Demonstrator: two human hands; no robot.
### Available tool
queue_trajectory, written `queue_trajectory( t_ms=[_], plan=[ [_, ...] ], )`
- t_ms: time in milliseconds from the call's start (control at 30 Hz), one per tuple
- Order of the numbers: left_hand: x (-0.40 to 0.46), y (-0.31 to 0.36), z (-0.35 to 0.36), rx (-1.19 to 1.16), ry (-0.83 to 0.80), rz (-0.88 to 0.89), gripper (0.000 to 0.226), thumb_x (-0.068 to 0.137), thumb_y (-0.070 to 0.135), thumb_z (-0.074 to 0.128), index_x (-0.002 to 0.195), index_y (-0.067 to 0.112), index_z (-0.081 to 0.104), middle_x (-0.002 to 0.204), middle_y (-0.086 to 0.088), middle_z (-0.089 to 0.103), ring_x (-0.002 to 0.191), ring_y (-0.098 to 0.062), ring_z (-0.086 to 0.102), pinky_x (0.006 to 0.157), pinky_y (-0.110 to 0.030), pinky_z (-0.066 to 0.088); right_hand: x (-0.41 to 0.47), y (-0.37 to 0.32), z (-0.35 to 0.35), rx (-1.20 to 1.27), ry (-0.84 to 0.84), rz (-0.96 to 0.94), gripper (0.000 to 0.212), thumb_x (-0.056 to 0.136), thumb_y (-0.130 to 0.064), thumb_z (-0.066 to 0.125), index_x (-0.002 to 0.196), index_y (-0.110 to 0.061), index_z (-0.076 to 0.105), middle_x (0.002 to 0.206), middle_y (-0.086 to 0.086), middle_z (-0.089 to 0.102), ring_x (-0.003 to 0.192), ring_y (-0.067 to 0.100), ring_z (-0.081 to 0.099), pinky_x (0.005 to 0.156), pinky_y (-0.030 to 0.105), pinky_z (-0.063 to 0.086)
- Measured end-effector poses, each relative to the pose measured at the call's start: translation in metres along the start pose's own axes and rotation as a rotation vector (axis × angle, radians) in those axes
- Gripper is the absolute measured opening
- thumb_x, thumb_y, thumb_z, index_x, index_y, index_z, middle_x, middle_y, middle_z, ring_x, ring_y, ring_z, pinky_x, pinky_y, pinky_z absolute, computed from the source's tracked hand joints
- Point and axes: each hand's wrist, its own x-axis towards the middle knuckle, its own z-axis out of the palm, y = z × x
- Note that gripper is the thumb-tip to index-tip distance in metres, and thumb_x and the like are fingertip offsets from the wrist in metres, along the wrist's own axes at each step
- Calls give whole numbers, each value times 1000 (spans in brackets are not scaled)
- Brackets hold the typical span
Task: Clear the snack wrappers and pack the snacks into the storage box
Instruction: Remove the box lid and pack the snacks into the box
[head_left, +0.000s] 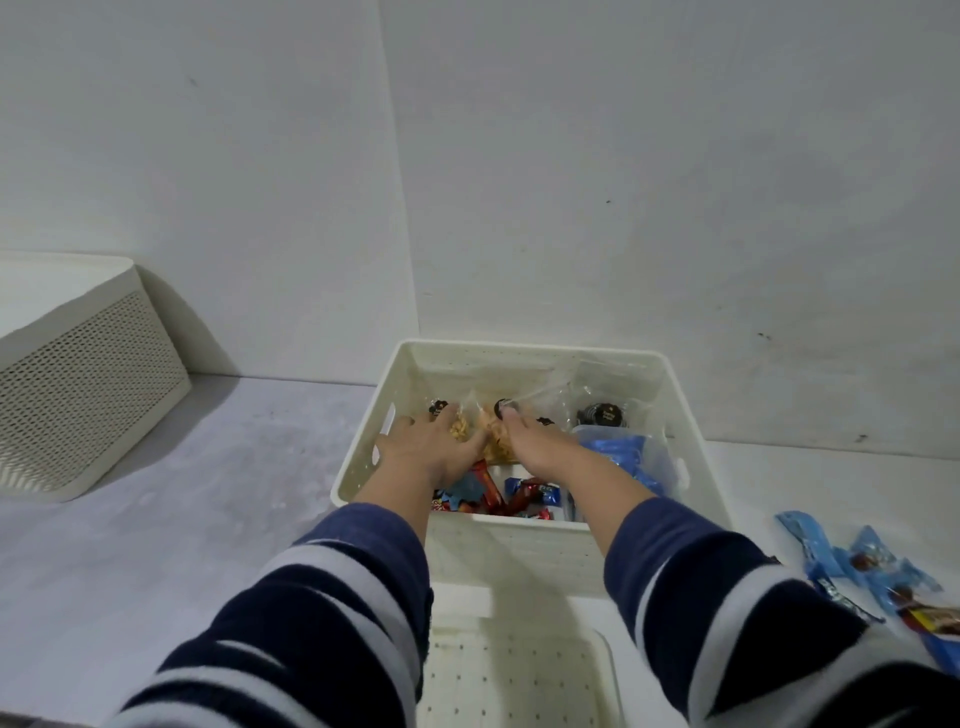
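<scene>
A bare white wall backs a pale grey worktop (208, 493). On it, against the wall, stands the cream perforated plastic storage box (524, 551), already holding bags and wrapped bars. Both hands reach inside: the left hand (431, 447) presses spread on a clear bag of yellow snacks (496, 439), the right hand (540, 441) pinches its top, apparently to settle it upright. Blue wrapped snacks (878, 577) lie unpacked at near right.
</scene>
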Motion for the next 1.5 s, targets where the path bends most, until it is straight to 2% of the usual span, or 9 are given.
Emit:
queue_trajectory(
  t_ms=[67,167,533,700,833,1000,1200,1367,1500],
  plan=[
    [-7,6,-5,11,23,23,77,83,76,18,147,35,24,152,-3,33,139,-29,28,105,-56,27,-12,4,-8,-63,-6,-24,53,101,-44,14,144,-21,36,146,13,43,135,31,38,113,46,28],
    [-24,17,-15,7,54,86,68,87,68,27,143,30,35,148,-3,39,138,-28,29,105,-50,30,-29,15,-19,-163,-33,-13,26,99,-30,36,112,-22,57,110,6,60,108,23,52,84,32,44],
    [-73,144,-28,32,-34,422,42,84,54,45,113,27,60,121,1,61,112,-25,53,98,-44,44,-111,116,-91,-312,190,248,50,87,-45,49,134,-26,46,140,5,49,128,31,44,110,48,33],
    [-97,224,-13,-44,-136,638,45,91,41,51,132,24,51,136,1,53,125,-20,50,107,-34,38,-162,175,-123,-278,179,383,60,92,-53,41,145,-26,35,153,0,33,140,28,31,116,52,21],
    [-125,270,9,-90,-202,769,42,92,39,52,131,23,52,133,0,56,122,-19,51,103,-30,39,-201,220,-131,-248,156,461,60,94,-52,41,145,-21,37,152,2,36,138,25,36,115,46,26],
    [-135,297,57,-130,-251,744,44,93,38,51,134,23,48,141,-5,48,127,-23,47,104,-32,38,-227,282,-129,-177,108,494,60,97,-48,41,143,-11,40,150,9,38,136,27,38,112,36,29],
    [-135,319,125,-179,-248,651,52,91,42,54,140,28,41,147,-4,36,129,-24,43,109,-37,35,-209,370,-124,-140,129,500,64,86,-63,47,142,-35,37,149,4,39,138,28,33,115,43,25],
    [-135,317,192,-104,-192,525,68,88,55,50,148,37,23,159,4,10,145,-24,14,116,-48,22,-186,445,-106,-288,119,385,74,87,-68,38,150,-40,10,161,4,3,149,28,-2,118,51,3],
    [-133,320,235,-21,-139,459,82,81,74,29,150,39,3,160,6,-10,148,-24,-9,118,-55,7,-164,498,-88,-417,177,254,92,72,-87,11,150,-41,-2,162,4,-9,149,27,-9,119,53,4]
  ],
)
